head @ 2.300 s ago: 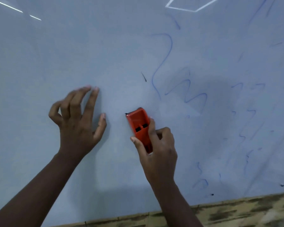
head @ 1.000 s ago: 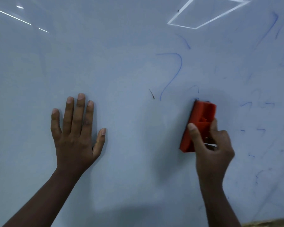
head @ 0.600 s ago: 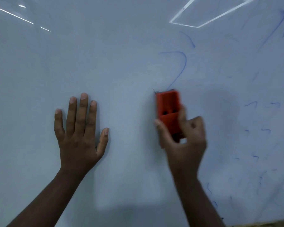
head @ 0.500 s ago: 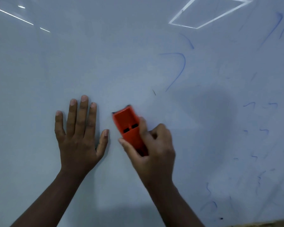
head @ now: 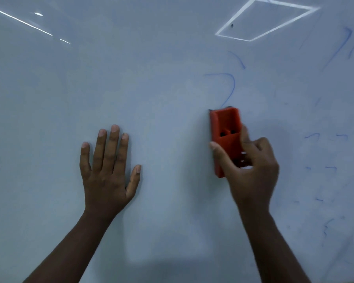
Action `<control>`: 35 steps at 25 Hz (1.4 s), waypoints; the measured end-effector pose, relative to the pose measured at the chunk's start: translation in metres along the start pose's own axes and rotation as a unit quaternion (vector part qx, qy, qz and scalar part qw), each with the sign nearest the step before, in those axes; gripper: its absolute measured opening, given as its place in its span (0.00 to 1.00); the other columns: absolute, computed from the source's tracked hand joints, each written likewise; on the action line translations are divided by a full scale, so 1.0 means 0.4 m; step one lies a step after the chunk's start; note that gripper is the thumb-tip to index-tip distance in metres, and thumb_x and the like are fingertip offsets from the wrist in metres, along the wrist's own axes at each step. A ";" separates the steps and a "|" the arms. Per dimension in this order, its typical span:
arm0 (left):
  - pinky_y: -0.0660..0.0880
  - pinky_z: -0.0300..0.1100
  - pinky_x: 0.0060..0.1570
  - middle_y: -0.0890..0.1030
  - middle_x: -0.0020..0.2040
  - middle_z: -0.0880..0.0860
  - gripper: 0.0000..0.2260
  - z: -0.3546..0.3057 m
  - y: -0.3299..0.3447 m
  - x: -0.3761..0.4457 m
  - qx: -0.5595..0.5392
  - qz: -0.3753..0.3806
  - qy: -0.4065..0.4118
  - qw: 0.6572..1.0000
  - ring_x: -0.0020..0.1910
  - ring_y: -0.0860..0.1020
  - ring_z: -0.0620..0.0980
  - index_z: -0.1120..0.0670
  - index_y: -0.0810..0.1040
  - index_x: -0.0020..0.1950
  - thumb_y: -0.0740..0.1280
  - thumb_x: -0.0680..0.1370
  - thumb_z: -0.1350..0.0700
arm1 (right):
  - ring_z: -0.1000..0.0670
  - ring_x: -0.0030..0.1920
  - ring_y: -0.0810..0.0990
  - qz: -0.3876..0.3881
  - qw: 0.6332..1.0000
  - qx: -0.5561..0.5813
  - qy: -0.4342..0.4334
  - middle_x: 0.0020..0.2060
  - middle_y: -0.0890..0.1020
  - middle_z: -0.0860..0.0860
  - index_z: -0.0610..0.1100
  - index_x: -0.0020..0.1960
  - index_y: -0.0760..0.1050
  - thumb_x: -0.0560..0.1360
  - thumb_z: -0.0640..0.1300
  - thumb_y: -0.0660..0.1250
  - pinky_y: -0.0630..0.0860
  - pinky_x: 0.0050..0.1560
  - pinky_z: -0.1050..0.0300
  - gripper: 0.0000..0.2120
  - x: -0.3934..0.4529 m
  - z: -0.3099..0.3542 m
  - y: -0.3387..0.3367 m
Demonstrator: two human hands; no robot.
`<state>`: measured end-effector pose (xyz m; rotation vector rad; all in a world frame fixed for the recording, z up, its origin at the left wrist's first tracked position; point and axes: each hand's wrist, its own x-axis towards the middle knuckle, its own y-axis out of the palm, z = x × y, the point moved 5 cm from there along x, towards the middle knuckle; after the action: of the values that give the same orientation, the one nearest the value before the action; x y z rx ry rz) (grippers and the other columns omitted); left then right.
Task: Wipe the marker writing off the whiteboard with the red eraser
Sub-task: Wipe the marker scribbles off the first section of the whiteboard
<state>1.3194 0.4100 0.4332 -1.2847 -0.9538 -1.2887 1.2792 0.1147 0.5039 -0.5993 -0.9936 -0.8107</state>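
Observation:
The whiteboard point(head: 161, 68) fills the head view. My right hand point(head: 251, 166) grips the red eraser point(head: 225, 127) by its lower half and holds it upright against the board. The eraser's top edge sits just under the tail of a blue hook-shaped marker stroke point(head: 231, 86). More faint blue marker strokes point(head: 315, 136) are scattered over the right part of the board. My left hand point(head: 108, 166) lies flat on the board with straight fingers, well left of the eraser.
A bright rhombus-shaped light reflection point(head: 266, 19) shows at the top right of the board, and a thin reflected line point(head: 23, 22) at the top left. The board's left half shows no marker strokes.
My right hand swept the eraser left toward my left hand, then back right and up, under the blue hook stroke. The small dark mark beside that stroke no longer shows. My left hand stayed flat.

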 end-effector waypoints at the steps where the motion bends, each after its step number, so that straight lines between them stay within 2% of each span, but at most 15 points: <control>1: 0.51 0.64 0.82 0.54 0.87 0.58 0.32 -0.001 0.001 -0.002 0.000 0.001 0.000 1.000 0.86 0.53 0.59 0.60 0.57 0.86 0.60 0.86 0.47 | 0.49 0.36 0.78 -0.015 1.000 0.009 0.019 0.41 0.74 0.49 0.54 0.72 0.77 0.71 0.66 0.74 0.81 0.40 0.44 0.32 0.011 -0.026 -0.022; 2: 0.51 0.64 0.82 0.54 0.87 0.58 0.32 -0.002 0.001 -0.003 0.000 0.000 -0.001 1.000 0.86 0.53 0.58 0.60 0.57 0.86 0.60 0.86 0.47 | 0.49 0.37 0.79 -0.027 0.999 0.023 0.040 0.42 0.75 0.49 0.53 0.72 0.77 0.72 0.66 0.75 0.82 0.42 0.47 0.33 0.025 -0.047 -0.043; 4: 0.51 0.64 0.82 0.54 0.87 0.58 0.32 -0.004 0.000 -0.004 -0.002 -0.002 -0.001 1.000 0.86 0.53 0.59 0.59 0.57 0.86 0.60 0.86 0.47 | 0.50 0.41 0.82 -0.036 0.995 0.053 0.076 0.45 0.77 0.49 0.52 0.73 0.77 0.72 0.65 0.75 0.80 0.44 0.62 0.33 0.063 -0.070 -0.071; 5: 0.51 0.64 0.82 0.54 0.87 0.58 0.32 -0.004 0.000 -0.004 -0.003 -0.002 -0.001 1.000 0.86 0.53 0.59 0.59 0.56 0.86 0.60 0.86 0.47 | 0.50 0.41 0.82 -0.037 0.994 0.055 0.085 0.45 0.78 0.49 0.51 0.73 0.77 0.72 0.65 0.75 0.78 0.43 0.67 0.34 0.081 -0.071 -0.075; 6: 0.51 0.65 0.82 0.55 0.87 0.58 0.32 -0.003 0.000 -0.005 -0.004 -0.001 -0.001 1.000 0.86 0.54 0.59 0.59 0.57 0.86 0.60 0.86 0.47 | 0.51 0.40 0.81 -0.040 0.994 0.048 0.086 0.45 0.77 0.48 0.51 0.73 0.77 0.72 0.66 0.75 0.79 0.43 0.65 0.34 0.094 -0.062 -0.071; 8: 0.52 0.65 0.82 0.56 0.86 0.59 0.32 -0.002 0.000 -0.006 -0.006 -0.004 -0.001 1.000 0.86 0.55 0.59 0.59 0.58 0.86 0.61 0.85 0.47 | 0.48 0.37 0.79 -0.042 0.997 0.012 0.059 0.43 0.76 0.47 0.51 0.72 0.78 0.72 0.67 0.74 0.80 0.43 0.51 0.33 0.097 -0.018 -0.043; 9: 0.53 0.64 0.81 0.57 0.86 0.59 0.32 -0.002 -0.001 -0.006 -0.010 -0.008 -0.006 1.000 0.86 0.55 0.59 0.59 0.59 0.85 0.61 0.85 0.47 | 0.46 0.37 0.78 -0.034 0.999 -0.012 0.030 0.42 0.75 0.47 0.50 0.71 0.79 0.72 0.66 0.73 0.79 0.42 0.48 0.32 0.085 0.012 -0.018; 12: 0.58 0.59 0.76 0.65 0.82 0.56 0.28 -0.014 -0.015 0.016 -0.018 -0.030 -0.042 0.999 0.82 0.62 0.57 0.57 0.67 0.82 0.62 0.84 0.46 | 0.45 0.42 0.76 0.024 0.995 -0.068 -0.072 0.43 0.72 0.48 0.49 0.71 0.78 0.72 0.66 0.70 0.76 0.39 0.51 0.32 0.008 0.120 0.062; 16: 0.61 0.60 0.64 0.71 0.76 0.55 0.24 -0.003 -0.044 0.097 -0.018 -0.033 -0.069 0.997 0.75 0.69 0.59 0.55 0.71 0.77 0.63 0.83 0.47 | 0.51 0.43 0.71 0.084 0.978 -0.095 -0.163 0.44 0.72 0.51 0.49 0.72 0.76 0.74 0.67 0.70 0.77 0.35 0.54 0.33 -0.055 0.205 0.123; 19: 0.60 0.61 0.68 0.68 0.81 0.56 0.25 0.034 -0.071 0.188 -0.033 -0.042 -0.077 0.996 0.81 0.64 0.58 0.56 0.70 0.79 0.63 0.84 0.48 | 0.51 0.42 0.71 0.077 0.976 -0.093 -0.182 0.44 0.72 0.51 0.51 0.71 0.77 0.73 0.68 0.70 0.75 0.34 0.55 0.33 -0.015 0.225 0.123; 22: 0.54 0.65 0.76 0.57 0.86 0.57 0.29 0.077 -0.086 0.316 -0.021 -0.037 -0.068 0.997 0.86 0.54 0.58 0.55 0.61 0.85 0.59 0.86 0.44 | 0.50 0.44 0.72 0.048 0.981 -0.091 -0.164 0.44 0.71 0.52 0.54 0.71 0.77 0.72 0.69 0.69 0.72 0.35 0.57 0.32 0.050 0.213 0.096; 24: 0.50 0.67 0.79 0.53 0.87 0.57 0.31 0.093 -0.081 0.373 -0.011 -0.027 -0.064 0.998 0.86 0.50 0.59 0.54 0.55 0.87 0.56 0.87 0.42 | 0.48 0.44 0.74 0.019 0.987 -0.085 -0.136 0.44 0.72 0.52 0.55 0.71 0.77 0.72 0.69 0.69 0.71 0.36 0.57 0.32 0.090 0.172 0.064; 30: 0.48 0.67 0.81 0.53 0.87 0.58 0.30 0.091 -0.066 0.370 0.001 -0.036 -0.059 0.998 0.86 0.51 0.59 0.54 0.54 0.87 0.54 0.88 0.43 | 0.43 0.41 0.78 -0.053 0.995 -0.071 -0.032 0.45 0.73 0.46 0.52 0.76 0.73 0.75 0.66 0.70 0.80 0.44 0.41 0.34 0.210 -0.013 -0.068; 33: 0.46 0.67 0.81 0.52 0.87 0.58 0.30 0.090 -0.063 0.372 -0.009 -0.040 -0.060 0.997 0.86 0.50 0.60 0.54 0.53 0.87 0.54 0.88 0.43 | 0.45 0.45 0.77 -0.114 0.991 -0.065 0.030 0.47 0.72 0.46 0.51 0.79 0.68 0.77 0.65 0.68 0.81 0.50 0.41 0.35 0.248 -0.041 -0.092; 35: 0.45 0.66 0.81 0.52 0.87 0.58 0.30 0.087 -0.063 0.368 -0.012 -0.042 -0.062 0.997 0.86 0.50 0.60 0.54 0.53 0.87 0.53 0.88 0.43 | 0.42 0.46 0.76 -0.142 0.987 -0.074 0.025 0.46 0.70 0.47 0.50 0.79 0.68 0.77 0.63 0.68 0.78 0.52 0.44 0.34 0.244 -0.003 -0.064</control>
<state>1.3164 0.4288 0.5852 -1.3687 -1.0934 -1.2994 1.2886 0.0687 0.5929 -0.5672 -0.9904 -1.1547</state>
